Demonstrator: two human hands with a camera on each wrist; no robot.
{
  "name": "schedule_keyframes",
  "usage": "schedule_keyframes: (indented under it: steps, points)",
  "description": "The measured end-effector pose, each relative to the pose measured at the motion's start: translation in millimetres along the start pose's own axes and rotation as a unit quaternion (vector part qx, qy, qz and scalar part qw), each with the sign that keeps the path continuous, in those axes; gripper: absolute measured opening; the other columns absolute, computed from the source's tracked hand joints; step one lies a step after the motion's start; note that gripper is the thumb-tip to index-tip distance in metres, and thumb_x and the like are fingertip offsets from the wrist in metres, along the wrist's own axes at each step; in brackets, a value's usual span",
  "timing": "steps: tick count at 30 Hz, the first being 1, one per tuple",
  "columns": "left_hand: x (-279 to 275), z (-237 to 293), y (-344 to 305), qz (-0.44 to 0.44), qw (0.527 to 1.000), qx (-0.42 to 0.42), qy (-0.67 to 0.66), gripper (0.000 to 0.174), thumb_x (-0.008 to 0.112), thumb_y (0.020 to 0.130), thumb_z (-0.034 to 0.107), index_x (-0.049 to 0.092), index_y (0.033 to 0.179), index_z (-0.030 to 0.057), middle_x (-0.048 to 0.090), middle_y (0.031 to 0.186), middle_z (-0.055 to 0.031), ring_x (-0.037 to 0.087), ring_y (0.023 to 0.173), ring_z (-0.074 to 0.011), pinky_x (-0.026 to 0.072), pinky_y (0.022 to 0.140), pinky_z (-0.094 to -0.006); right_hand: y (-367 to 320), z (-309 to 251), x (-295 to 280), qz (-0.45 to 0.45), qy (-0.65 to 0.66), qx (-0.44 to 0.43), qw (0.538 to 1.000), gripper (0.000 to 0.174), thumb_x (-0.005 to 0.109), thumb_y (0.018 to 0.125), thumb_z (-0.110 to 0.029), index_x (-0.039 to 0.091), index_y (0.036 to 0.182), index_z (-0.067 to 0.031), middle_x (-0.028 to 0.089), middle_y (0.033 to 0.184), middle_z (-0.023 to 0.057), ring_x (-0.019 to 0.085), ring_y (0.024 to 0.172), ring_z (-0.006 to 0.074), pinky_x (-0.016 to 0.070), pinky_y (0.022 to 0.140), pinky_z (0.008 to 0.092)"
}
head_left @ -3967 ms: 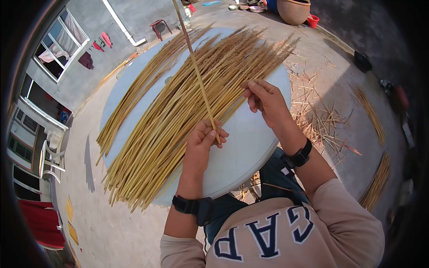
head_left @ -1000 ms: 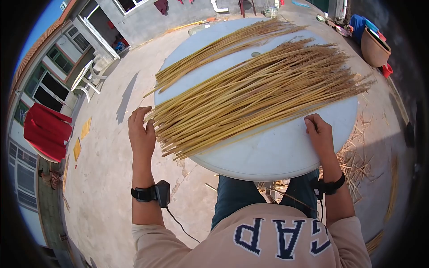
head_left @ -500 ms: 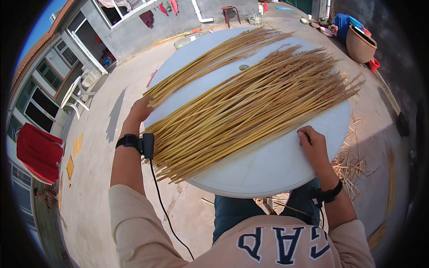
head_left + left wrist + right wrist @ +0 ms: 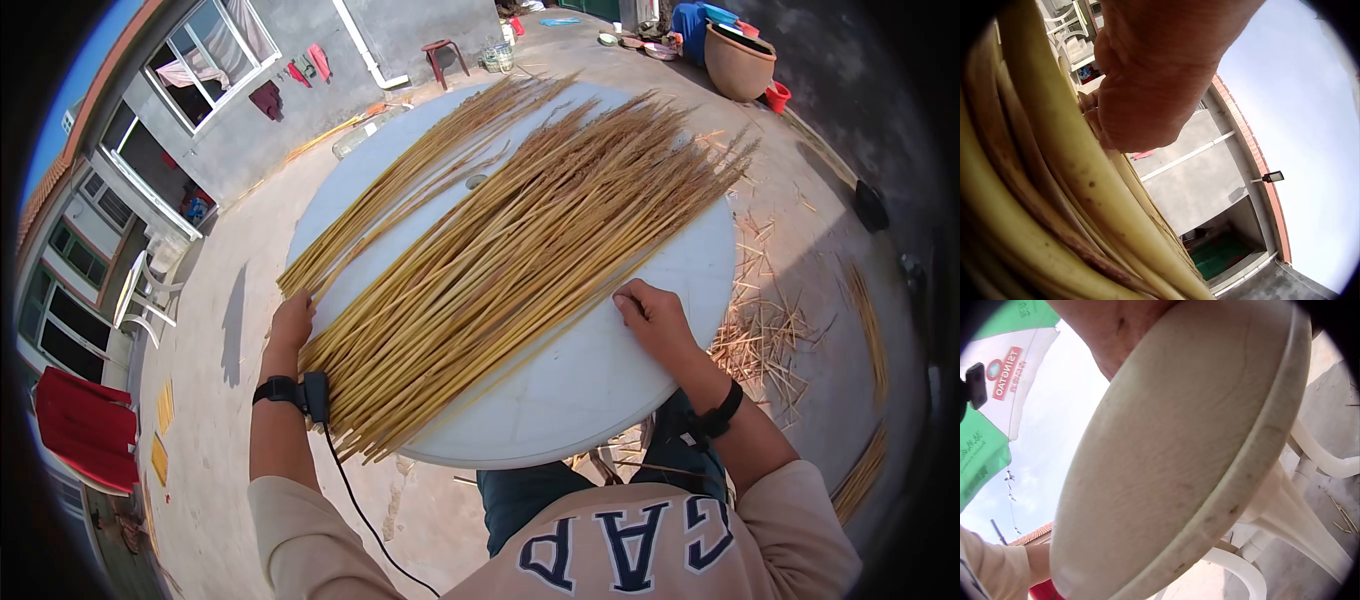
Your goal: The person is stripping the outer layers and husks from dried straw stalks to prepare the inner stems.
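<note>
A big bundle of sorghum stalks (image 4: 480, 270) with feathery brown heads lies slantwise across a round white table (image 4: 500, 430). A thinner bundle (image 4: 385, 200) lies beyond it, one strand a little apart from the rest. My left hand (image 4: 292, 318) is at the cut ends of this thinner bundle, its fingers curled on a stalk end. In the left wrist view thick yellow stalks (image 4: 1079, 156) pass close in front of the hand (image 4: 1147, 81), which hides the fingertips. My right hand (image 4: 652, 315) rests loosely curled on the table beside the big bundle, with nothing visible in it.
Broken stalk pieces (image 4: 765, 340) litter the ground to the right, near two small bundles (image 4: 870, 330). A clay pot (image 4: 740, 62) and a red bucket (image 4: 777, 96) stand at the back. A white chair (image 4: 145, 298) is at the left. A cable (image 4: 360, 510) trails from the left wrist.
Four seconds ago my left hand held up a single stalk. Since then it has gone empty past the big bundle's ends to the thinner bundle. My right hand has come down onto the table.
</note>
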State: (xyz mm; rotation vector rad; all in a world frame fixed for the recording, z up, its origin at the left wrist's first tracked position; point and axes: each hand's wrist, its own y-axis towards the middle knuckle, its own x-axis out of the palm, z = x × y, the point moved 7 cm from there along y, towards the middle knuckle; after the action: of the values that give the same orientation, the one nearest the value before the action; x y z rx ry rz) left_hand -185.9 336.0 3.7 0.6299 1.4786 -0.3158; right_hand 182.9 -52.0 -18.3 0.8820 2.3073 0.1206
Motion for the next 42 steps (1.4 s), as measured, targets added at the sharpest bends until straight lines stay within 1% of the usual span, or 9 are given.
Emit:
schedule_keyframes:
  steps: [4, 6, 13, 15, 19, 23, 28, 32, 42]
  points:
    - [-23, -9, 3, 0.070, 0.994, -0.026, -0.075, 0.012, 0.053, 0.084, 0.013, 0.048, 0.085, 0.0019, 0.059, 0.071, -0.0166, 0.058, 0.065, -0.0307, 0.0450, 0.061, -0.0403, -1, -1, 0, 0.003, -0.009, -0.011, 1.000, 0.012, 0.057, 0.082, -0.013, 0.057, 0.086, -0.0013, 0.059, 0.069, 0.0183, 0.058, 0.064, 0.0340, 0.0458, 0.057, 0.0379]
    - [-44, -5, -7, 0.065, 0.993, -0.031, -0.090, 0.007, 0.050, 0.084, 0.004, 0.049, 0.089, 0.0006, 0.060, 0.076, -0.0208, 0.058, 0.071, -0.0375, 0.0455, 0.062, -0.0428, -1, -1, 0, 0.005, -0.009, -0.013, 1.000, 0.012, 0.057, 0.082, -0.013, 0.057, 0.086, -0.0015, 0.059, 0.069, 0.0183, 0.059, 0.064, 0.0338, 0.0460, 0.058, 0.0380]
    - [-91, 12, -25, 0.097, 0.963, -0.062, -0.243, 0.008, 0.045, 0.088, 0.008, 0.050, 0.089, 0.0014, 0.056, 0.065, -0.0091, 0.052, 0.054, -0.0182, 0.0411, 0.050, -0.0310, -1, 0, 0, 0.023, 0.002, -0.041, 0.999, 0.013, 0.057, 0.082, -0.015, 0.058, 0.086, -0.0024, 0.060, 0.069, 0.0175, 0.058, 0.065, 0.0339, 0.0461, 0.059, 0.0389]
    - [-104, 55, -42, 0.095, 0.861, -0.080, -0.494, 0.011, 0.043, 0.089, 0.009, 0.052, 0.090, 0.0039, 0.046, 0.060, 0.0004, 0.036, 0.047, -0.0048, 0.0312, 0.042, -0.0205, -1, 1, 1, 0.025, -0.006, -0.042, 0.999, 0.013, 0.057, 0.082, -0.015, 0.058, 0.086, -0.0024, 0.059, 0.069, 0.0174, 0.058, 0.064, 0.0337, 0.0461, 0.059, 0.0388]
    - [-114, 154, -75, 0.031, 0.758, -0.063, -0.648, 0.022, 0.051, 0.090, 0.029, 0.057, 0.087, 0.0083, 0.042, 0.055, 0.0037, 0.029, 0.043, -0.0015, 0.0215, 0.039, -0.0178, -2, -3, -1, 0.041, -0.024, -0.053, 0.997, 0.013, 0.057, 0.082, -0.014, 0.058, 0.085, -0.0020, 0.059, 0.067, 0.0172, 0.058, 0.062, 0.0334, 0.0461, 0.057, 0.0387]
    - [-91, 265, -118, -0.077, 0.612, -0.012, -0.787, 0.020, 0.048, 0.092, 0.025, 0.055, 0.083, 0.0077, 0.046, 0.055, 0.0013, 0.028, 0.041, -0.0025, 0.0209, 0.037, -0.0167, -1, 7, -2, 0.063, 0.017, -0.028, 0.998, 0.012, 0.058, 0.082, -0.013, 0.058, 0.085, -0.0016, 0.059, 0.066, 0.0174, 0.058, 0.061, 0.0328, 0.0458, 0.055, 0.0378]
    - [-34, 335, -134, -0.133, 0.546, 0.008, -0.827, 0.020, 0.047, 0.092, 0.023, 0.054, 0.084, 0.0060, 0.048, 0.056, -0.0018, 0.029, 0.041, -0.0041, 0.0248, 0.038, -0.0169, -5, -2, -9, 0.103, 0.092, -0.086, 0.987, 0.013, 0.058, 0.083, -0.013, 0.057, 0.086, -0.0004, 0.056, 0.060, 0.0154, 0.056, 0.055, 0.0282, 0.0445, 0.053, 0.0338]
    - [-5, 347, -139, -0.122, 0.547, 0.014, -0.828, 0.018, 0.051, 0.091, 0.022, 0.055, 0.084, 0.0054, 0.049, 0.059, -0.0013, 0.033, 0.043, -0.0030, 0.0256, 0.039, -0.0163, -5, -10, -7, 0.027, 0.237, 0.015, 0.971, 0.019, 0.058, 0.086, -0.020, 0.058, 0.088, -0.0004, 0.056, 0.061, 0.0041, 0.052, 0.052, 0.0086, 0.0421, 0.047, 0.0241]
    - [-19, 344, -144, -0.031, 0.633, 0.050, -0.772, 0.016, 0.050, 0.091, 0.019, 0.055, 0.087, 0.0046, 0.052, 0.062, -0.0015, 0.037, 0.046, -0.0036, 0.0290, 0.042, -0.0176, 5, -94, 1, -0.042, 0.266, -0.016, 0.963, 0.017, 0.058, 0.085, -0.015, 0.056, 0.089, 0.0006, 0.055, 0.064, 0.0013, 0.051, 0.052, 0.0048, 0.0407, 0.042, 0.0195]
